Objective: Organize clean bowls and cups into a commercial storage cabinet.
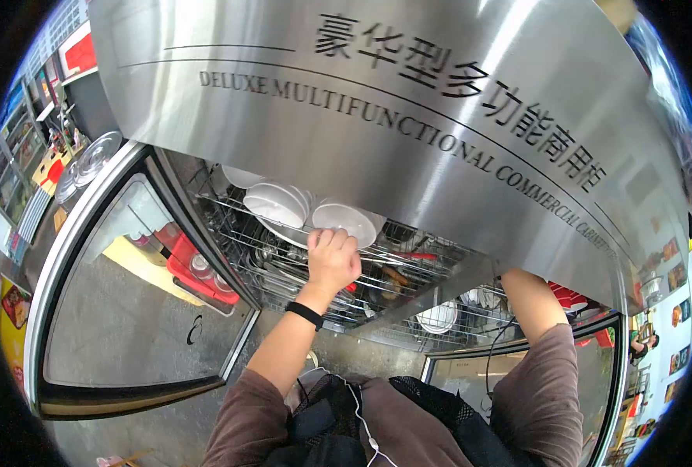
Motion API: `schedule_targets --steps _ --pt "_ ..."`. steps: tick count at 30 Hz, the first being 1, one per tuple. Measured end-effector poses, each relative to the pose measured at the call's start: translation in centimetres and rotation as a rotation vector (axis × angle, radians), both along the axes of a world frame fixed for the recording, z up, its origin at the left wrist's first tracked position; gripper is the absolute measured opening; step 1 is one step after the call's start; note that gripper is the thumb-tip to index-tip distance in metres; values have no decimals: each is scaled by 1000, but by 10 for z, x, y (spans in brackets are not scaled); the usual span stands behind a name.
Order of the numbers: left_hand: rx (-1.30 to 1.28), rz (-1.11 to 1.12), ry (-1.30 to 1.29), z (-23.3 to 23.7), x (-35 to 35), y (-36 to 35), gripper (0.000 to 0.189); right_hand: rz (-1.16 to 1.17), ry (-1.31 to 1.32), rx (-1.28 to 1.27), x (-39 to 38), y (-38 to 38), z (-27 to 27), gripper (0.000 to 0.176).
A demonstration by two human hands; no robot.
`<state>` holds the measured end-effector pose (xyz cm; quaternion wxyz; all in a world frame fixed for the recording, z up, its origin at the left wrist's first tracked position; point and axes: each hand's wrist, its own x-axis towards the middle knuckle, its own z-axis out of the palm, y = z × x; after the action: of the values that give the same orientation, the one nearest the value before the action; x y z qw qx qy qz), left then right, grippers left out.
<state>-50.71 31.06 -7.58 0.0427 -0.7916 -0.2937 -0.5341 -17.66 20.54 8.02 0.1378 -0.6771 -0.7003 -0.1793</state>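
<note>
My left hand (333,253) is closed, its fingers curled over the front of a wire rack (377,258) inside a steel cabinet. Just behind the knuckles, white bowls (276,204) lie on the rack, and another white bowl (346,220) is close to my fingertips. My right forearm (531,302) reaches into the cabinet's right side. The steel top panel (408,132) hides that hand and whatever it touches. Below it sits a stack of white plates (438,317) on a lower rack.
A glass door (128,311) stands open on the left, and another glass door (595,381) on the right. Metal utensils (272,268) lie on the racks. A red tray (194,268) with glasses shows through the left door. Metal lids (97,156) stand beyond it.
</note>
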Motion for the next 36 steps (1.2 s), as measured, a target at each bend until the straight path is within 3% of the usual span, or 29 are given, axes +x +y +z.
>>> schedule_targets --steps 8,12,14,15,19,22,26,31,36 --pt "28 71 29 -5 4 0 16 -49 65 -23 8 -44 -9 20" --pt "48 123 17 -9 11 2 16 -182 261 -95 4 -100 -10 19" --pt "87 106 -8 -14 11 6 15 -148 360 119 3 -127 -23 18" --pt "109 110 3 -12 12 6 15 -4 312 394 7 -135 -36 22" --pt "134 151 35 -4 14 0 14 -471 563 426 17 -180 -62 29" --pt "125 182 34 0 19 -5 13 -509 368 592 37 -186 -77 26" --pt "173 235 69 3 20 -8 13 -517 269 477 64 -183 -98 22" --pt "59 292 167 1 16 -13 11 -501 382 421 65 -184 -96 18" --pt "118 287 128 1 20 -13 11 -409 591 740 63 -192 -95 17"
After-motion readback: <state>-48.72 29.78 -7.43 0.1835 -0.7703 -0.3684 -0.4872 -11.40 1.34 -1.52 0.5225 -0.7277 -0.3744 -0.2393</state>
